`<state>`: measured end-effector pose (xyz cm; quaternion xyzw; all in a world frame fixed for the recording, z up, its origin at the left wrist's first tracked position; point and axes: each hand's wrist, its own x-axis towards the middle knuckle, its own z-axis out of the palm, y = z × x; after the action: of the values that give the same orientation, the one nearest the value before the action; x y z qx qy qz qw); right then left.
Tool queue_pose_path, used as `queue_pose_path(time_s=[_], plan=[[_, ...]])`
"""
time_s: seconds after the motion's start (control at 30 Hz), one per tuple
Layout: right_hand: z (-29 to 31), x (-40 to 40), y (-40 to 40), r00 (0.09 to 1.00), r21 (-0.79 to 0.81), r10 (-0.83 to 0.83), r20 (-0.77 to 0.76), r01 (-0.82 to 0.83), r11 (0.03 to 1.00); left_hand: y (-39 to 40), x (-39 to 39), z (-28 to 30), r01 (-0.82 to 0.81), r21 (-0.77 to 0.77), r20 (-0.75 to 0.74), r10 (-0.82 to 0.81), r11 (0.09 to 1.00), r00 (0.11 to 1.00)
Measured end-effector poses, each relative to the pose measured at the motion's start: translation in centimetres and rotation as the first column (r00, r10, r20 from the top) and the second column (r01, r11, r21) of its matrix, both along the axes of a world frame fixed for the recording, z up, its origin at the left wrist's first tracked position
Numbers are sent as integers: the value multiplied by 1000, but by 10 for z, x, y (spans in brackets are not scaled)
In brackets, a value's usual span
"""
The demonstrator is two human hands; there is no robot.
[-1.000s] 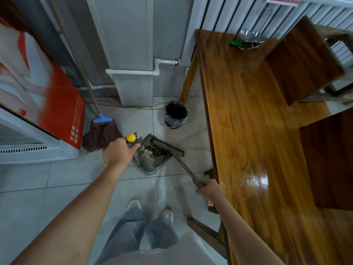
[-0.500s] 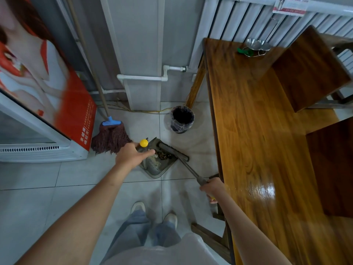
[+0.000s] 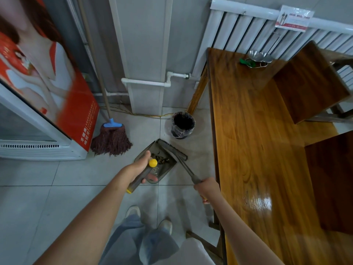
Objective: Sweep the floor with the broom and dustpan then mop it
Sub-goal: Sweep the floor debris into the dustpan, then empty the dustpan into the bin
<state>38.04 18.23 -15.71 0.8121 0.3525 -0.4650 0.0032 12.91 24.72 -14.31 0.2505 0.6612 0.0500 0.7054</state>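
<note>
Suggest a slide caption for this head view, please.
Left hand holds the dustpan; right hand holds the broom beside the bin.

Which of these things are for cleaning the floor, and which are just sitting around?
For the cleaning:
- broom, held by the right hand
- dustpan, its handle held by the left hand
- mop, leaning by the wall
- bin, for the sweepings probably

Just sitting around:
- table
- metal bowls on the table
- radiator
- fridge

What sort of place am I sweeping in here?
Probably a small eatery or canteen: a long wooden table with metal bowls, an advert-covered drinks fridge, and a cutlery sign on the radiator.
</note>
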Motion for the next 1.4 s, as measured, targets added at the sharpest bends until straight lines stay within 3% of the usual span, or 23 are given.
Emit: queue_pose_path(time_s=[0.13, 0.37, 0.57, 0.7, 0.87, 1.1, 1.4], plan=[[2, 8, 9, 1000, 44, 18, -13, -18, 999, -7, 8, -4, 71, -94, -25, -74, 993, 997], [-11, 22, 16, 993, 80, 117, -3, -117, 990, -19, 23, -18, -13, -121, 21, 16, 993, 1000], [-27, 36, 2, 985, 103, 175, 6, -174, 979, -30, 45, -47, -178, -204, 62, 194, 963, 979], [-37, 38, -4, 987, 105, 158, -21, -155, 982, -43, 62, -61, -202, -292, 100, 240, 935, 966], [-50, 38, -9, 992, 78, 122, -40, -119, 990, -60, 76, -93, -352, -399, 193, 453, 847, 871], [-66, 29, -4, 995, 62, 94, -23, -93, 994, -61, 79, -117, -439, -392, 178, 535, 809, 826], [-75, 28, -4, 995, 15, 74, -65, -73, 997, -70, 83, -146, -544, -270, 64, 578, 795, 813]])
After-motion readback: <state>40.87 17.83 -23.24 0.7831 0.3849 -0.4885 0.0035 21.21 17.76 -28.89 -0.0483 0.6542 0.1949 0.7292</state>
